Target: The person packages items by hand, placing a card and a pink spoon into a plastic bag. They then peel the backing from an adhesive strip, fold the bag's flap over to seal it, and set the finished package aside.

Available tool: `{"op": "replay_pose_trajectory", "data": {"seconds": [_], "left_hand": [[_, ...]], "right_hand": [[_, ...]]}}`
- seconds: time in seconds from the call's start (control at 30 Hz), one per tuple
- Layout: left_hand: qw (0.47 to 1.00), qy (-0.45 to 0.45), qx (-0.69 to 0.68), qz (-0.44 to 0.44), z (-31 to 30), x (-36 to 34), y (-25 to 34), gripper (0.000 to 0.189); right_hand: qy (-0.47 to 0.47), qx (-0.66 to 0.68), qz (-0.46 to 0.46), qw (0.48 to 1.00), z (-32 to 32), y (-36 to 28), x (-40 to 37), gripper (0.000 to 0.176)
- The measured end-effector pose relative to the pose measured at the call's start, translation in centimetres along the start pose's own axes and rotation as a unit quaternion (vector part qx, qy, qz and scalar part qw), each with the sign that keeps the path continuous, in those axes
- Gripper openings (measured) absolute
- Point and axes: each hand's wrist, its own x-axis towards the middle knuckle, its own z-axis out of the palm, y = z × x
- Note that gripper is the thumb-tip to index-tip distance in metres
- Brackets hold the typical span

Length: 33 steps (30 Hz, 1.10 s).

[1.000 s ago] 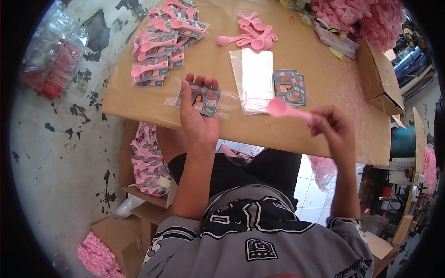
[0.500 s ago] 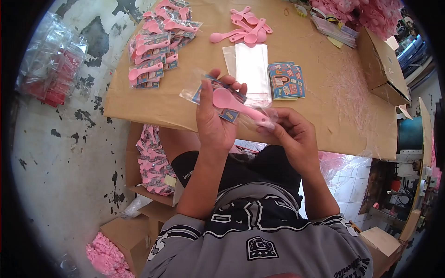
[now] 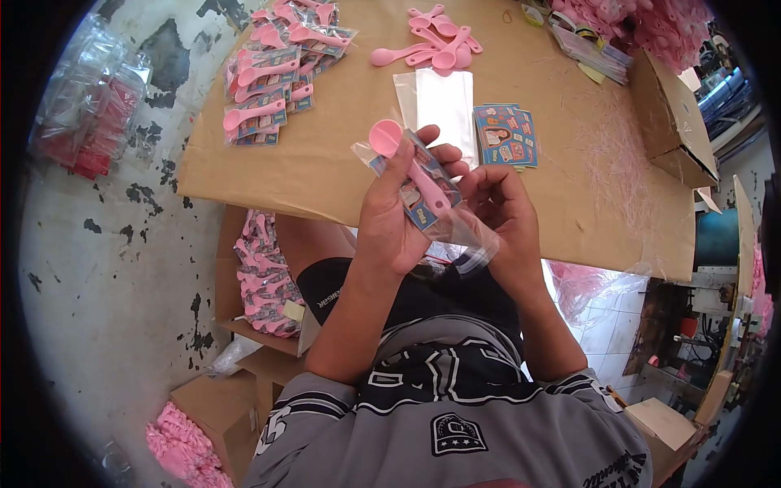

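1. Both hands are at the near table edge, center frame: my left hand clasps the pink spoon and printed card, thumb across the spoon; my right hand is curled beside the clear bag, its grip unclear.
2. I see the spoon slant, bowl upper left, handle lower right.
3. Beyond lie the sleeve stack and card stack; bare table opens left, up to the packed spoons.
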Motion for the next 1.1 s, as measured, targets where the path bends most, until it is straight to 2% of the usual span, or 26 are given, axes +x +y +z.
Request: {"op": "replay_pose_trajectory", "data": {"seconds": [0.03, 0.13, 0.23, 0.33, 0.43, 0.53, 0.63, 0.73, 0.77, 0.83, 0.9, 1.0, 1.1], "left_hand": [[1.0, -0.001, -0.01, -0.014, 0.0, -0.1, 0.1, 0.041], [0.999, -0.005, -0.009, -0.038, 0.0, -0.1, 0.4, 0.039], [0.998, 0.021, 0.006, -0.053, 0.0, -0.1, 0.6, 0.039], [0.996, 0.023, -0.011, -0.085, -0.2, -0.3, 0.6, 0.04], [0.996, 0.018, -0.025, -0.087, -0.5, -0.3, 0.6, 0.041], [0.996, 0.014, -0.017, -0.086, -0.5, -0.1, 0.8, 0.041], [0.996, 0.044, 0.022, -0.073, 0.2, -0.1, 0.8, 0.041], [0.993, 0.075, 0.07, -0.052, -0.1, 0.3, 1.0, 0.046], [0.994, 0.073, 0.072, -0.046, 0.0, 0.4, 1.2, 0.046], [0.994, 0.07, 0.076, -0.034, 0.2, 0.4, 1.7, 0.046], [0.997, 0.05, 0.043, -0.045, 0.1, 0.3, 2.2, 0.048], [0.997, 0.04, 0.02, -0.065, 0.9, 0.2, 2.4, 0.053], [0.995, 0.033, 0.043, -0.083, 2.2, 0.2, 2.0, 0.055]], "right_hand": [[-0.006, 0.007, -0.002, 1.0, 0.0, -0.2, 0.1, 0.049], [-0.002, -0.225, -0.068, 0.972, -0.7, -1.0, 0.3, 0.066], [0.002, -0.322, -0.262, 0.91, -0.7, -1.5, 1.4, 0.079], [-0.059, -0.284, -0.209, 0.934, -1.3, -1.9, 1.9, 0.086], [-0.079, -0.262, -0.173, 0.946, -1.7, -1.7, 2.2, 0.087], [-0.046, -0.255, -0.151, 0.954, -1.1, -2.1, 1.8, 0.081], [-0.059, -0.385, -0.313, 0.866, -1.8, -2.2, 1.7, 0.058], [-0.163, -0.378, -0.356, 0.839, -2.6, -3.6, 1.5, 0.031], [-0.173, -0.309, -0.311, 0.882, -2.3, -4.4, 1.2, 0.014], [-0.173, -0.191, -0.261, 0.93, -3.7, -4.4, 1.5, 0.013], [-0.131, -0.15, -0.22, 0.955, -4.1, -4.9, 1.7, 0.023], [-0.085, -0.418, -0.282, 0.859, -4.5, -4.9, 2.7, 0.033], [-0.112, -0.453, -0.307, 0.83, -3.0, -4.6, 2.9, 0.04]]}}
